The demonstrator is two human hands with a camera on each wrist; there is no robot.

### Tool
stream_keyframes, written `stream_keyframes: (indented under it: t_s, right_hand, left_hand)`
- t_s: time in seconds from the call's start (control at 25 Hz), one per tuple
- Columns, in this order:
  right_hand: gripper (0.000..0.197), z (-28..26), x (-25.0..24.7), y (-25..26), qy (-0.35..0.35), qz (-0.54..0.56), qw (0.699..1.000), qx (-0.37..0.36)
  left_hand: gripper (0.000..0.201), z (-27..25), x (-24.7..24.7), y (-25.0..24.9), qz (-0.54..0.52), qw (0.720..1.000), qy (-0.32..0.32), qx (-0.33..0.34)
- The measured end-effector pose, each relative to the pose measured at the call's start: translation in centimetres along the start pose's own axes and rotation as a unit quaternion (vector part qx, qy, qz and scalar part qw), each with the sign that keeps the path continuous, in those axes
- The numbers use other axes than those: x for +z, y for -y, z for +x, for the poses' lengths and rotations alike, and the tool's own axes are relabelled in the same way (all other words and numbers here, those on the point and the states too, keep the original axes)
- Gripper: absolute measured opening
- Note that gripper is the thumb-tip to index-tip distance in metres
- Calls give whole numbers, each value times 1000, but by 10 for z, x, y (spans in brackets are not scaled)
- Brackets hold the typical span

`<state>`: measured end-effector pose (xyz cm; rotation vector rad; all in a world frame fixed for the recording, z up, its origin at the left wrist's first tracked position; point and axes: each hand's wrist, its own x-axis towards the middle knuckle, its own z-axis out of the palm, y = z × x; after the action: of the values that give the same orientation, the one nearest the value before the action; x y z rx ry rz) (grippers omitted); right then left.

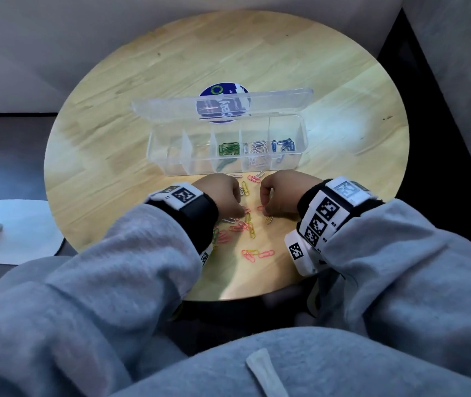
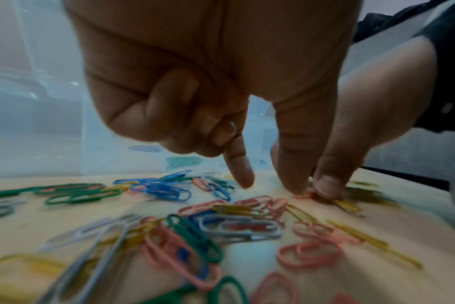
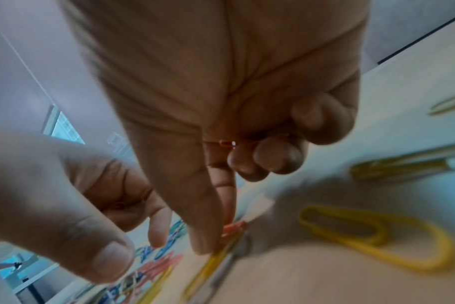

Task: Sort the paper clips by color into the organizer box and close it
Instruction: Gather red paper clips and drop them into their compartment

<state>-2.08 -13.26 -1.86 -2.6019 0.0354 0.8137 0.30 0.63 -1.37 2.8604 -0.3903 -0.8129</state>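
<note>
Both hands are down in the loose clips [image 1: 247,224]. The right hand [image 1: 281,196] pinches a pink clip [image 3: 234,227]; the left hand [image 1: 220,196] just pokes the table [image 1: 171,67], holding nothing I can see.

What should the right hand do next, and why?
Probably close the pinch on the pink clip at its fingertips and lift it. The right hand already cups pink clips in its curled fingers, and the organizer box still shows empty compartments at its left end.
</note>
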Motion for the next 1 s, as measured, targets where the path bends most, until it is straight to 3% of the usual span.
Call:
stream_keyframes:
  t_s: [0.32,0.56,0.72,1.0]
  right_hand:
    - [22,11,9,0,5,-59,998,3]
    - [4,-2,-4,-8,27,30,999,9]
    - [15,-8,-12,-21,13,83,996,14]
    - [14,-13,-8,-28,67,102,992,-11]
  left_hand:
    - [9,7,12,-3,3,1000,21,0]
    - [15,9,14,0,-5,1000,10,-3]
    - [8,12,15,-3,10,1000,29,8]
    - [5,13,15,-5,-1,999,42,6]
